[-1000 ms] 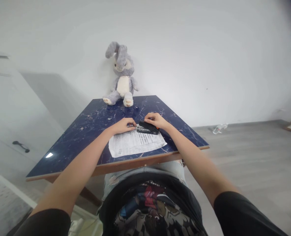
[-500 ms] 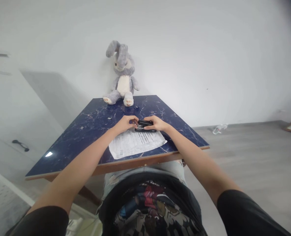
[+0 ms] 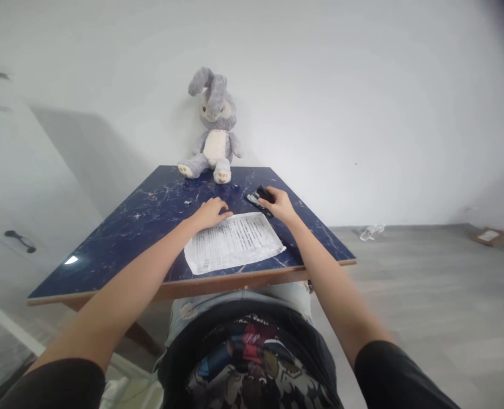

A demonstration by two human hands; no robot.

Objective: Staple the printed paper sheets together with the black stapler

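Observation:
A black stapler is gripped in my right hand, just past the far right corner of a printed sheet of paper. Its nose points up and to the left, and part of its body is covered by my fingers. My left hand rests at the sheet's far left edge, fingers apart and nothing in them. The paper lies slightly creased near the front edge of the dark blue marbled table.
At the back of the table a grey plush rabbit sits against the wall. A tiny light-coloured piece lies left of my left hand. On the floor to the right are clear plastic packaging and a cardboard box.
My right hand has carried the stapler off the paper, away and to the right, turning it. My left hand has moved away from the stapler to the left, and its fingers have spread.

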